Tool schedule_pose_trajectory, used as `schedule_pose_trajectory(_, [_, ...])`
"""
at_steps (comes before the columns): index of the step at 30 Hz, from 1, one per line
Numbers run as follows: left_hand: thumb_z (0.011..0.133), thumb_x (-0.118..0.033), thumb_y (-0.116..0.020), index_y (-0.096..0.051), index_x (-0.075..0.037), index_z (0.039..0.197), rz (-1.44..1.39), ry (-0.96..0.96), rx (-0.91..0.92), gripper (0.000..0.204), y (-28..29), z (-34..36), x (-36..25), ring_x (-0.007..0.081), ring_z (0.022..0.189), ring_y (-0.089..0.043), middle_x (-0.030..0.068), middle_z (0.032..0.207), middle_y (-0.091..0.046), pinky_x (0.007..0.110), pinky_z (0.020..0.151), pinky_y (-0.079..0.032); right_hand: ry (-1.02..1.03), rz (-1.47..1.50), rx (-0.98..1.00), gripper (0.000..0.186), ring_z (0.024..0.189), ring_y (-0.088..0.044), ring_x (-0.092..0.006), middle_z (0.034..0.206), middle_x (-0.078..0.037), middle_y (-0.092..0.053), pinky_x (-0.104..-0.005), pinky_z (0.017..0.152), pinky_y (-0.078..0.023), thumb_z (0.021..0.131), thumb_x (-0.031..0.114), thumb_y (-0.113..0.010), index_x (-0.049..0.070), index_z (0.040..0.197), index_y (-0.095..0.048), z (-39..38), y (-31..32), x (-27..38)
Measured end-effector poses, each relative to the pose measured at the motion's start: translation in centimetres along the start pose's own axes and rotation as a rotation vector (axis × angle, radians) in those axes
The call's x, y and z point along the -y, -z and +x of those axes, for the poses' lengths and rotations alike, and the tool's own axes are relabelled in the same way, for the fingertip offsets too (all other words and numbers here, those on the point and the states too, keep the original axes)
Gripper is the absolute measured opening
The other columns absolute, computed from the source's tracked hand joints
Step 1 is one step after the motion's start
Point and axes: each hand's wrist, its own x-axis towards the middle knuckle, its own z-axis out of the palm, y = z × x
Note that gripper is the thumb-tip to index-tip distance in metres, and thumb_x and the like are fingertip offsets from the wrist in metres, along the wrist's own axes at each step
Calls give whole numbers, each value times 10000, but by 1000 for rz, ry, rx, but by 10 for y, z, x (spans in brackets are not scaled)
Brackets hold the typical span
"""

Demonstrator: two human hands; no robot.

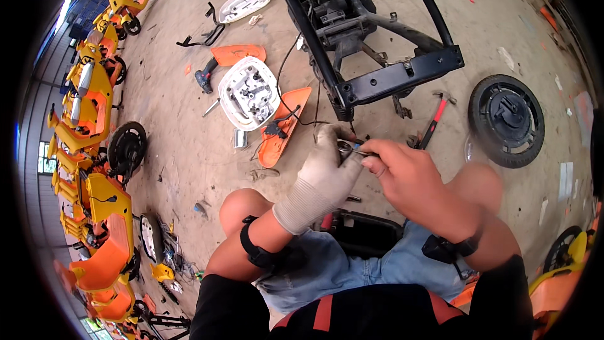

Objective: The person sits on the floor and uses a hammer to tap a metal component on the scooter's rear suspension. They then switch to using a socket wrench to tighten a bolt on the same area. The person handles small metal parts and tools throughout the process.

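My left hand (321, 164), in a pale work glove, is closed around a small dark round metal part (344, 146). My bare right hand (402, 173) pinches a thin metal piece (360, 152) whose tip meets that part; its kind is hidden by my fingers. Both hands are together above my knees. Just beyond them stands a black scooter frame (402, 75), with a dark cable (296, 44) hanging along its left side. A hammer (434, 121) with a red and black handle lies on the floor right of the frame.
A white tray of metal parts (250, 94) rests left of the frame, by orange panels (286, 129) and a cordless drill (204, 79). To the right lies a black wheel (506, 121). Yellow-orange scooters (94, 107) line the left side. A black box (365, 234) sits between my legs.
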Motion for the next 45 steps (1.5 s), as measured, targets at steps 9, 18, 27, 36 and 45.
schedule_pose_trajectory(9, [912, -108, -598, -502, 9, 1113, 104, -99, 46, 252, 0, 1, 2, 120, 777, -581, 52, 845, -589, 282, 704, -492, 70, -58, 1, 116, 708, -623, -365, 809, -149, -625, -429, 592, -499, 883, 104, -626, 44, 980, -608, 3, 4, -6])
schedule_pose_trajectory(18, [892, -229, -577, -462, -10, 1191, 336, -149, 192, 387, 6, -6, -5, 433, 831, -653, 252, 831, -658, 502, 734, -514, 321, -301, 100, 209, 677, -617, -282, 779, -90, -542, -383, 562, -498, 734, 50, -602, 51, 943, -585, -1, 10, -11])
schedule_pose_trajectory(27, [893, -219, -577, -465, 5, 1169, 344, -148, 109, 373, 3, -12, -9, 434, 806, -655, 254, 800, -655, 503, 713, -517, 275, -239, 100, 174, 656, -621, -293, 751, -94, -545, -387, 538, -502, 746, 13, -604, 43, 915, -573, -3, 6, -8])
schedule_pose_trajectory(36, [893, -211, -580, -459, 21, 1139, 335, -40, 47, 360, -5, -18, -10, 439, 787, -654, 255, 771, -647, 500, 698, -516, 220, -215, 31, 189, 626, -619, -303, 751, -115, -567, -389, 527, -503, 772, -10, -606, 22, 956, -577, -13, -4, -2])
schedule_pose_trajectory(45, [882, -190, -587, -483, 11, 1120, 228, -139, -7, 328, -4, -15, -1, 392, 727, -671, 229, 721, -639, 464, 651, -527, 175, -149, -55, 157, 656, -632, -309, 732, -124, -566, -394, 554, -519, 826, 19, -630, 6, 975, -580, -15, -11, 3])
